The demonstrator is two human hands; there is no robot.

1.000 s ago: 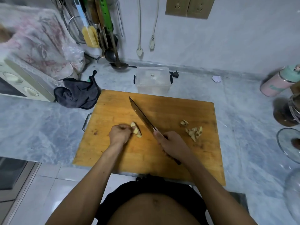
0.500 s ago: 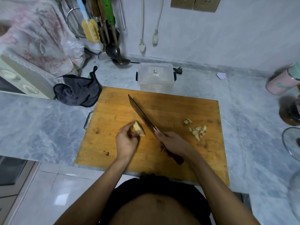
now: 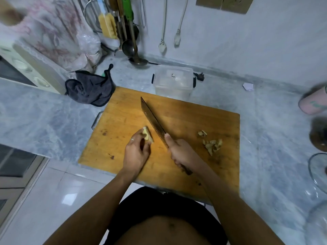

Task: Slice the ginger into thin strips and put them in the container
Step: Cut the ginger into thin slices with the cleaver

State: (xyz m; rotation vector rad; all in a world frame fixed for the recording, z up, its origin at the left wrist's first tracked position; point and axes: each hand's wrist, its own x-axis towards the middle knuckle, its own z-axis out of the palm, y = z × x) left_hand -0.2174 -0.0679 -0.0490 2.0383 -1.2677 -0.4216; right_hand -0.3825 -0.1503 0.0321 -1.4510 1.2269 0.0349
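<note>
Left grip (image 3: 137, 151) around ginger (image 3: 147, 135)

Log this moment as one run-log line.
left hand: holds ginger | right hand: grips knife beside it | scraps: on cutting board | container: behind board

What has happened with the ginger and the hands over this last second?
The left hand turned over and lifted the ginger piece it had pressed to the cutting board, now holding it up in its fingers. The right hand kept its grip on the knife. The ginger scraps and container stayed put.
</note>
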